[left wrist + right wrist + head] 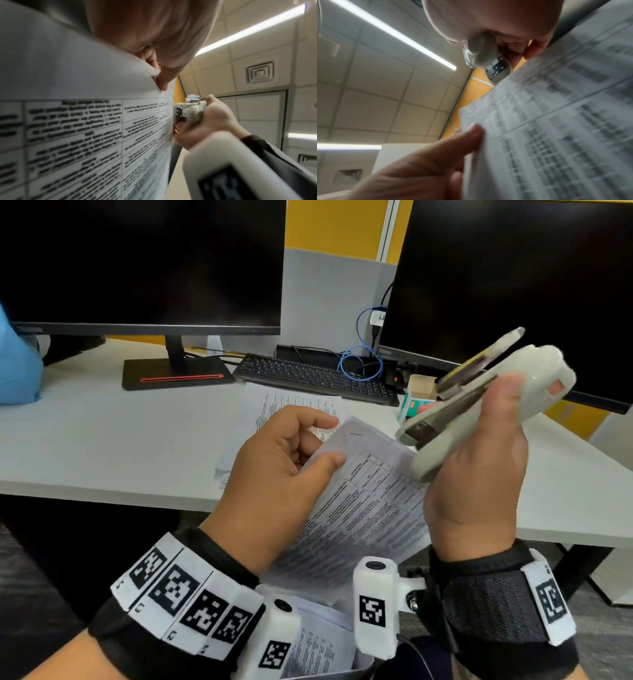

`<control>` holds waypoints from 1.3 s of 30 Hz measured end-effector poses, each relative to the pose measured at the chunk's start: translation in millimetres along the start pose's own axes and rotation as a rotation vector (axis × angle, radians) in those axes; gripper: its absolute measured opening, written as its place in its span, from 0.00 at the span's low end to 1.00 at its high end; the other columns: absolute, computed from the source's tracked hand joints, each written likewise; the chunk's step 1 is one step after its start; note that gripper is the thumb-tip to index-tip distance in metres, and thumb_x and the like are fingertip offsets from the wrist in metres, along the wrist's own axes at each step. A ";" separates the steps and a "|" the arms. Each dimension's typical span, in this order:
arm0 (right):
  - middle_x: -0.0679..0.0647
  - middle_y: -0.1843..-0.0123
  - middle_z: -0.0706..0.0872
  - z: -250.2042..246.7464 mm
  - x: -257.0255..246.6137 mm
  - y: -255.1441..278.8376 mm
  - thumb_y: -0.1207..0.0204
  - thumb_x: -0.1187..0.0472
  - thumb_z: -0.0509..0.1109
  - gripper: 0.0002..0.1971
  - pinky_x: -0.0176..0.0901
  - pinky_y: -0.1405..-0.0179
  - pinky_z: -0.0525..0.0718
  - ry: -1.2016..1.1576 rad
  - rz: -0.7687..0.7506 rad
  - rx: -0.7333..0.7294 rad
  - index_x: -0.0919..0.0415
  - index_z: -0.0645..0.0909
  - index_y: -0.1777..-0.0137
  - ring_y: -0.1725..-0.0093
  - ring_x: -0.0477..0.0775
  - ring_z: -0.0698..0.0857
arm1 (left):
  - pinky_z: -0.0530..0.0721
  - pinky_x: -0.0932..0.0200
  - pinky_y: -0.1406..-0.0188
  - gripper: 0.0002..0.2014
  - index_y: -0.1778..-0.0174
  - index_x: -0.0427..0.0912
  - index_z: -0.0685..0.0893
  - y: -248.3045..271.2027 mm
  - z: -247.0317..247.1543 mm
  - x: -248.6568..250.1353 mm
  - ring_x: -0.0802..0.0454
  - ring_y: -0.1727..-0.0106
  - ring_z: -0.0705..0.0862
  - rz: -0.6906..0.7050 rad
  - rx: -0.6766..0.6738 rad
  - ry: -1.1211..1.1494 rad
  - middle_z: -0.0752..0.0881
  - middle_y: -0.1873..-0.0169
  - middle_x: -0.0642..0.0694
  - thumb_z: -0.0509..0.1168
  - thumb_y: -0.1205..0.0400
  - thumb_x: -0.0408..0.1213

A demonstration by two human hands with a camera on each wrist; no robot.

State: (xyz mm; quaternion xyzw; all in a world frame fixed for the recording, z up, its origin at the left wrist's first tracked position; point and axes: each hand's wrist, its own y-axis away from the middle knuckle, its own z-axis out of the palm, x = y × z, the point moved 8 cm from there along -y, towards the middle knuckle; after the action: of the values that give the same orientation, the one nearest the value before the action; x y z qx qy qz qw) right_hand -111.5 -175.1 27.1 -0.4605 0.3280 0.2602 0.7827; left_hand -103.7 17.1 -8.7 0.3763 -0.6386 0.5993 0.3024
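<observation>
wrists: black bands (493, 594) | white tags (174, 590), black square codes | white camera pods (375, 607) | silver bolt (413, 605)

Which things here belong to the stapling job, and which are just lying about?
In use: stapler, gripped by right hand; printed sheets, pinched by left hand.
Lying about: keyboard, left monitor, right monitor, small open box, loose sheets on desk.
</observation>
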 end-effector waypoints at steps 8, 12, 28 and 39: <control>0.58 0.54 0.89 25.8 8.5 2.0 0.35 0.25 0.58 0.37 0.61 0.46 0.87 0.151 0.154 -0.048 0.57 0.84 0.46 0.51 0.59 0.89 | 0.88 0.49 0.60 0.15 0.51 0.54 0.83 5.1 15.6 2.9 0.41 0.62 0.88 -0.039 -0.027 0.122 0.86 0.66 0.41 0.73 0.23 0.27; 0.55 0.55 0.89 24.1 8.4 1.0 0.37 0.25 0.58 0.40 0.60 0.47 0.88 0.158 0.148 -0.030 0.59 0.84 0.44 0.51 0.58 0.89 | 0.89 0.46 0.60 0.16 0.53 0.55 0.84 6.1 15.0 4.3 0.42 0.63 0.88 -0.028 -0.019 0.143 0.86 0.66 0.40 0.73 0.23 0.26; 0.49 0.67 0.84 11.6 11.6 -11.1 0.35 0.36 0.71 0.20 0.53 0.57 0.85 0.065 0.032 -0.014 0.53 0.83 0.59 0.62 0.54 0.86 | 0.88 0.51 0.54 0.06 0.52 0.56 0.85 10.7 34.9 -17.7 0.53 0.60 0.87 -0.117 -0.280 -0.219 0.89 0.61 0.53 0.71 0.21 0.39; 0.33 0.66 0.83 -12.0 -8.4 12.3 0.25 0.31 0.63 0.28 0.31 0.62 0.81 0.168 -0.315 -0.089 0.61 0.77 0.55 0.63 0.34 0.84 | 0.83 0.65 0.45 0.21 0.74 0.47 0.87 -1.3 -10.2 11.6 0.58 0.48 0.88 0.202 0.022 -0.096 0.92 0.56 0.55 0.68 0.33 0.12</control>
State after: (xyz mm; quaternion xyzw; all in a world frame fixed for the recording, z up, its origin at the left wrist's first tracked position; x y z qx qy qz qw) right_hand -129.0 -181.2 22.4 -0.5604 0.3041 0.1091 0.7626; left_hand -109.5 25.8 2.7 0.3416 -0.6803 0.6150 0.2055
